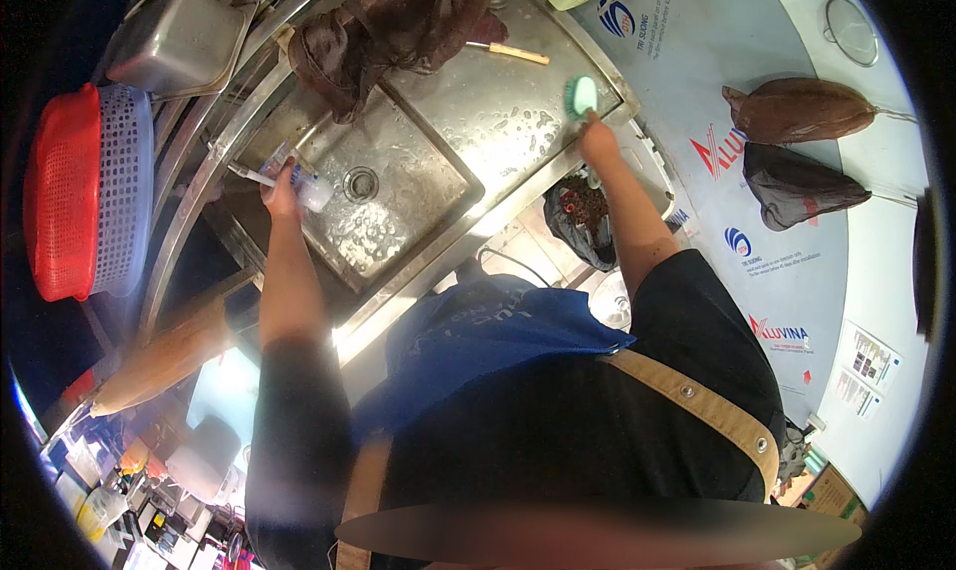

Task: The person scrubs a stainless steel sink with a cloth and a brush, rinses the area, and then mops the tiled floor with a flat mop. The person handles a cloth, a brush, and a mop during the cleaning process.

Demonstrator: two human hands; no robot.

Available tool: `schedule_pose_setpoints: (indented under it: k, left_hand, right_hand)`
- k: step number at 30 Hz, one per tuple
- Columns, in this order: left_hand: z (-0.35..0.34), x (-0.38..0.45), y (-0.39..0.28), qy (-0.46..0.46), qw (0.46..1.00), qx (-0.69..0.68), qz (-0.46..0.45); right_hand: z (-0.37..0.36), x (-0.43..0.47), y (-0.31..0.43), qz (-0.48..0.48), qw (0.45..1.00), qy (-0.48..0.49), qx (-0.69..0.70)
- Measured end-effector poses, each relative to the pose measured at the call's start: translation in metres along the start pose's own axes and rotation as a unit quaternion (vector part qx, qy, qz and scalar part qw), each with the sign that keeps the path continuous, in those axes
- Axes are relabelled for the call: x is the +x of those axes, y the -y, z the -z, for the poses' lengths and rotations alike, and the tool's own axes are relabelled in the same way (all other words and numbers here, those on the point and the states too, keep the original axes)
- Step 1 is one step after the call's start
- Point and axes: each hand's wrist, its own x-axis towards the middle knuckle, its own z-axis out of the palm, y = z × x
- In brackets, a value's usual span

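Observation:
My left hand (281,191) is over the left part of the steel sink basin (407,226), its fingers closed around a clear plastic container (312,188) that bears printing. A white tube with a metal end (250,174) runs close by that hand; whether I also grip it cannot be told. On the right, my right hand (600,143) reaches over the drainboard (485,114) to its right edge. It touches a pale green scrub brush (585,96), whose darker bristles face left, and seems to grip its near end. Water drops lie on the steel beside the brush.
Dark brown cloth or plastic (388,32) hangs over the basin's far side. A wooden-handled tool (519,52) lies on the drainboard. Below my right forearm is a black-lined bin (582,211) with waste. Red and white baskets (67,189) and a steel pan (179,40) stand left.

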Motion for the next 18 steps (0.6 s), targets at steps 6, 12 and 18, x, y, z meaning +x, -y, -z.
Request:
schedule_pose_setpoints:
  k: [6,12,18]
  left_hand:
    - [-0.005,-0.022,-0.006,-0.006,0.999,0.025,-0.029]
    - [-0.006,-0.047,-0.022,-0.039,0.988,0.125,-0.081]
    - [0.003,-0.051,-0.025,-0.015,0.987,0.111,-0.118]
  right_hand:
    - [-0.065,-0.096,0.129,0.206,0.954,0.186,0.118]
    - [-0.056,-0.094,0.175,0.204,0.961,0.143,0.121]
    - [0.020,-0.013,0.091,-0.079,0.993,-0.020,-0.085]
